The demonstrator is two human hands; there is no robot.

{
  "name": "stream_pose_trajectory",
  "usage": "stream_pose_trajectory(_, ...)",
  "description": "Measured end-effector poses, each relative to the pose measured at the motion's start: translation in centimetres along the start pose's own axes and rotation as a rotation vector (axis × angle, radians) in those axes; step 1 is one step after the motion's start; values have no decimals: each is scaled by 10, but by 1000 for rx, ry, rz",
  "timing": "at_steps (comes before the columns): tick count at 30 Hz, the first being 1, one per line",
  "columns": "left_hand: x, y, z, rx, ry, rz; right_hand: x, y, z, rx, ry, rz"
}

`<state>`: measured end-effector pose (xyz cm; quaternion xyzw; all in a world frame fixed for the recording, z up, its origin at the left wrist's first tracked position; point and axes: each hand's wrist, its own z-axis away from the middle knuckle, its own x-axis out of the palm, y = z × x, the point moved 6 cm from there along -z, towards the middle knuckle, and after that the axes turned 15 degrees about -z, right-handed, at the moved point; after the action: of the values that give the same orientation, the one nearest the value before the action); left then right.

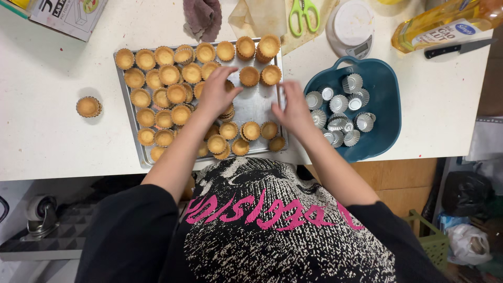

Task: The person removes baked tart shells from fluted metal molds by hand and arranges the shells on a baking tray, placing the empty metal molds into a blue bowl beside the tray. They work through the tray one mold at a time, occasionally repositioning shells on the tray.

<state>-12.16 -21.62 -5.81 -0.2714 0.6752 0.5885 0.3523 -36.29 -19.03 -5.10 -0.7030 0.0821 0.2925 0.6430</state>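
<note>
Head view: a cardboard box (68, 15) lies at the white table's (42, 131) far left corner, a yellow oil bottle (445, 23) with a white-and-blue label far right. Both hands are apart: left hand (217, 94) rests on tart shells (167, 94) in the metal tray (257, 105), right hand (293, 110) at its edge, beside the blue basin (385, 126); whether either grips anything I cannot tell.

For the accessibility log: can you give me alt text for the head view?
A person's left hand and right hand reach over a rectangular metal baking tray crowded with small golden baked tart shells. A dark blue plastic basin of empty silver fluted moulds sits beside it.
</note>
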Motion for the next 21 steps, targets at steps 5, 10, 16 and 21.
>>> stream_pose_trajectory(5,-23,19,34,260,24,-330,24,-2,42,226,-350,135)
stream_pose_trajectory(10,-16,20,43,178,-90,-307,37,-11,48,345,-330,227)
stream_pose_trajectory(16,4,32,-8,142,5,-276,9,-41,49,45,-130,94)
stream_pose_trajectory(21,16,38,-38,106,-108,-316,-18,-47,85,159,-82,-28)
